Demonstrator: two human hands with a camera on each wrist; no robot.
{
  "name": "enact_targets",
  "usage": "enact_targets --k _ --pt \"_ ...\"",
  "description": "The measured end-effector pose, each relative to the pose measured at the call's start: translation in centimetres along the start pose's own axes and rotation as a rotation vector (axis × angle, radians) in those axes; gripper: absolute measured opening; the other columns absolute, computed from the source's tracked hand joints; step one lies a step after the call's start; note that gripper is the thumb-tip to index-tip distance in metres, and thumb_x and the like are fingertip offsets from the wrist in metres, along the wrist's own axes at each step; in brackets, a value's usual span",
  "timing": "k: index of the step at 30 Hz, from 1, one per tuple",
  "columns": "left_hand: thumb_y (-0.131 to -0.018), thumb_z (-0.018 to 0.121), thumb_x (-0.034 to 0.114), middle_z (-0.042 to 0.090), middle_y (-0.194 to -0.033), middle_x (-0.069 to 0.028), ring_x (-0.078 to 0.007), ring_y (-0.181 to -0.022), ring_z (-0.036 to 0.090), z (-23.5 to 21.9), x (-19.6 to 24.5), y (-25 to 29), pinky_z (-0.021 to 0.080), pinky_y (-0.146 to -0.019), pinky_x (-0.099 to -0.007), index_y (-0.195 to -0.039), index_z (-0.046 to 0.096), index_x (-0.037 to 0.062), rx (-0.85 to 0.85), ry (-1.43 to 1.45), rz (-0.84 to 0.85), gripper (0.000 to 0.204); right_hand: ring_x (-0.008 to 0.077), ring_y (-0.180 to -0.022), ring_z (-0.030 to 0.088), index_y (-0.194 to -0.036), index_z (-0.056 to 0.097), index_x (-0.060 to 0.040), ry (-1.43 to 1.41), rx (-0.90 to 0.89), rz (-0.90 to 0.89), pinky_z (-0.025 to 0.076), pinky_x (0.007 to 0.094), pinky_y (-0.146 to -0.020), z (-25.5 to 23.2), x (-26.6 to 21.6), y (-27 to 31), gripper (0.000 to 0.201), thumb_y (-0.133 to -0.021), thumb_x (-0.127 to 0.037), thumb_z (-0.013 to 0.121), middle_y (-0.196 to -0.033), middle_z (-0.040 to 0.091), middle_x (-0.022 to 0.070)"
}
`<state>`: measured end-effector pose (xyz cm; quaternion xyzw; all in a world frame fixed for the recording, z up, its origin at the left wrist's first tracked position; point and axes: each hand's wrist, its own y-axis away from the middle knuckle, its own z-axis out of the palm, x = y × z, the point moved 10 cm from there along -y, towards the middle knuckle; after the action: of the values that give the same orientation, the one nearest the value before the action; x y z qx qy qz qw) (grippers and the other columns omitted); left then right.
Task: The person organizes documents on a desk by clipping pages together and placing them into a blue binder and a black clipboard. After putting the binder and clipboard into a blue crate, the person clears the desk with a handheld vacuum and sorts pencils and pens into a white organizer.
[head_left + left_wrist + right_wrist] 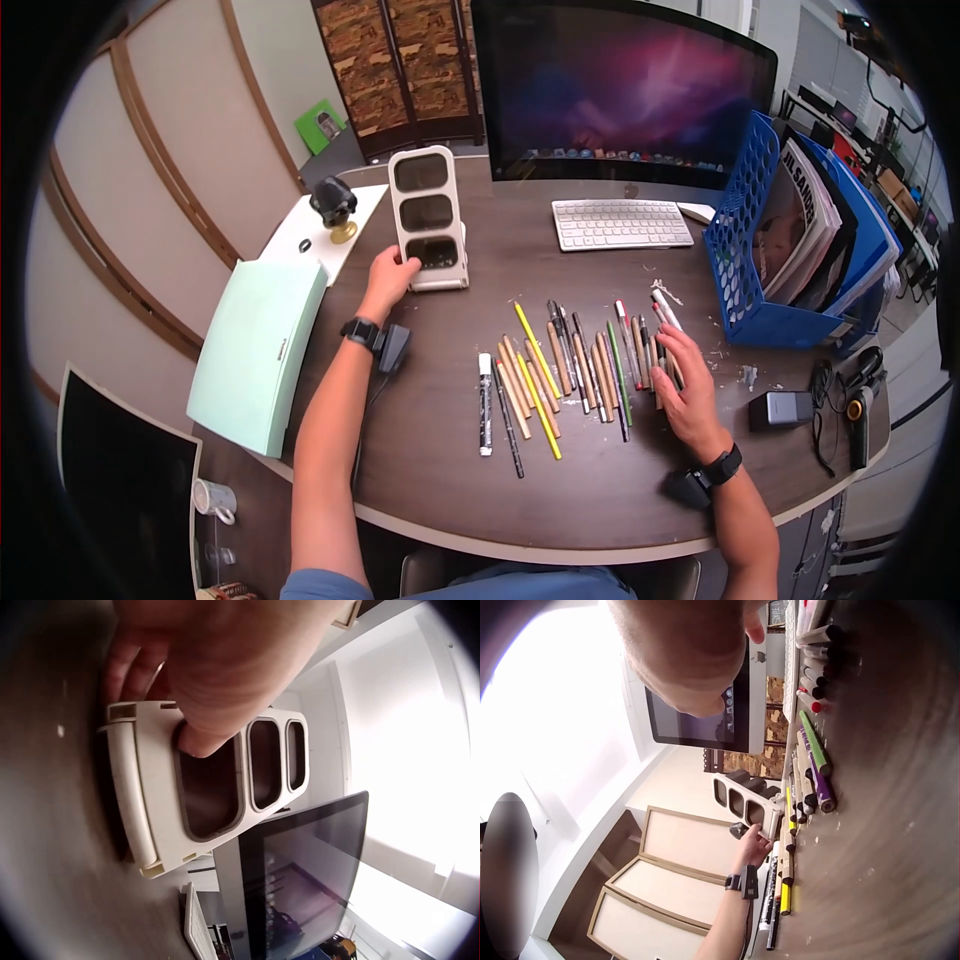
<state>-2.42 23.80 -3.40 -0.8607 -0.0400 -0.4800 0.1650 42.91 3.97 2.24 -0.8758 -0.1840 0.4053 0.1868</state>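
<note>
A cream holder with three dark openings (pixel 449 218) stands tilted back at the middle rear of the desk. My left hand (pixel 387 284) grips its lower left edge; in the left wrist view the thumb of the left hand (pixel 217 667) reaches into the lowest opening of the holder (pixel 157 780). Pens, pencils and markers lie loosely side by side, among them a yellow pencil (pixel 538 408) and a black-and-white marker (pixel 486 405). Over the right end of this row is my right hand (pixel 690 395), fingers spread and slightly bent; whether it touches a pen I cannot tell.
Behind the pens are a white keyboard (pixel 622 225) and a monitor (pixel 620 90). A blue file rack (pixel 735 270) stands at the right, near a dark box (pixel 782 410) and cables. At the left lie a mint-green case (pixel 255 350) and a white board (pixel 360 215) bearing a small black object.
</note>
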Motion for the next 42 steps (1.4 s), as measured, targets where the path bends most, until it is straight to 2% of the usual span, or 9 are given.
enact_targets --k 4,7,10,12,14,25,28,36,42 --pt "-0.077 0.063 0.016 0.067 -0.079 -0.0082 -0.0129 -0.069 0.06 -2.4 1.1 7.2 0.049 -0.065 -0.0287 -0.095 0.064 -0.0066 -0.205 0.0 -0.106 0.029 0.0336 -0.123 0.049 -0.121 0.055 -0.0006 0.021 -0.014 -0.064 0.038 0.038 -0.103 0.2 -2.0 0.1 0.035 -0.086 -0.004 0.061 -0.129 0.053 0.0174" --pt "-0.075 0.067 0.017 0.069 -0.083 -0.0103 -0.0137 -0.074 0.063 -3.1 3.3 12.2 0.051 -0.071 -0.0293 -0.096 0.067 -0.0083 -0.42 -0.113 -0.164 0.033 0.0328 -0.107 0.057 -0.117 0.056 -0.0009 0.016 -0.135 -0.119 0.045 0.0376 -0.094 2.1 -3.5 0.6 0.033 -0.084 -0.004 0.064 -0.113 0.06 0.0168" --pt "-0.075 0.077 0.027 0.065 -0.072 -0.0047 -0.0098 -0.067 0.059 -2.3 5.7 16.3 0.047 -0.063 -0.0252 -0.089 0.07 -0.003 -0.688 -0.194 -0.206 0.034 0.0337 -0.099 0.06 -0.118 0.056 -0.0036 0.088 -0.386 -0.148 0.049 0.0396 -0.085 5.8 -6.6 1.3 0.034 -0.085 -0.01 0.064 -0.108 0.061 0.017" --pt "-0.076 0.079 0.03 0.065 -0.071 -0.005 -0.0097 -0.066 0.058 -1.9 6.3 17.4 0.047 -0.064 -0.0248 -0.088 0.071 -0.0029 -0.759 -0.154 -0.202 0.036 0.0299 -0.088 0.063 -0.118 0.056 -0.0035 0.149 -0.487 -0.161 0.052 0.0378 -0.077 8.4 -8.0 1.4 0.036 -0.085 -0.013 0.066 -0.106 0.061 0.0159" --pt "-0.078 0.077 0.032 0.067 -0.073 -0.0064 -0.0109 -0.066 0.059 -0.6 7.2 18.3 0.049 -0.064 -0.0258 -0.092 0.072 -0.0028 -0.859 -0.009 -0.138 0.037 0.0353 -0.089 0.06 -0.117 0.051 -0.0012 0.131 -0.522 -0.153 0.05 0.0422 -0.077 10.7 -9.2 0.8 0.036 -0.087 -0.017 0.063 -0.095 0.059 0.0174" --pt "-0.08 0.075 0.031 0.067 -0.071 -0.0065 -0.0112 -0.067 0.06 0.1 6.2 19.0 0.048 -0.064 -0.0252 -0.086 0.072 -0.0037 -0.865 0.143 -0.14 0.036 0.0336 -0.082 0.062 -0.091 0.054 0.0005 0.572 -0.49 -0.181 0.053 0.0414 -0.069 13.4 -7.3 -1.2 0.019 -0.078 -0.011 0.059 -0.085 0.06 0.0173" --pt "-0.081 0.074 0.034 0.067 -0.07 -0.0059 -0.0115 -0.067 0.06 0.2 6.7 19.4 0.047 -0.066 -0.0258 -0.084 0.072 -0.0025 -0.898 0.077 -0.108 0.037 0.0337 -0.081 0.062 -0.1 0.055 -0.0019 0.624 -0.505 -0.153 0.051 0.0423 -0.072 13.6 -5.7 -0.9 0.022 -0.083 -0.014 0.06 -0.083 0.059 0.0156" --pt "-0.081 0.072 0.04 0.067 -0.069 -0.0045 -0.0113 -0.067 0.059 0.6 7.1 19.9 0.046 -0.066 -0.0263 -0.08 0.072 -0.0011 -0.929 0.065 -0.053 0.041 0.0432 -0.083 0.059 -0.099 0.054 0.0009 0.281 -0.41 0.035 0.048 0.0494 -0.072 9.6 -5.2 -1.6 0.018 -0.094 -0.016 0.05 -0.093 0.061 0.0229" --pt "-0.082 0.072 0.039 0.067 -0.07 -0.0049 -0.0116 -0.067 0.06 0.5 7.8 20.0 0.046 -0.067 -0.026 -0.08 0.072 -0.0009 -0.927 0.038 -0.063 0.04 0.0439 -0.079 0.059 -0.099 0.055 0.0005 0.24 -0.413 0.158 0.046 0.0503 -0.068 9.6 -4.3 -1.3 0.02 -0.095 -0.019 0.051 -0.082 0.061 0.025"
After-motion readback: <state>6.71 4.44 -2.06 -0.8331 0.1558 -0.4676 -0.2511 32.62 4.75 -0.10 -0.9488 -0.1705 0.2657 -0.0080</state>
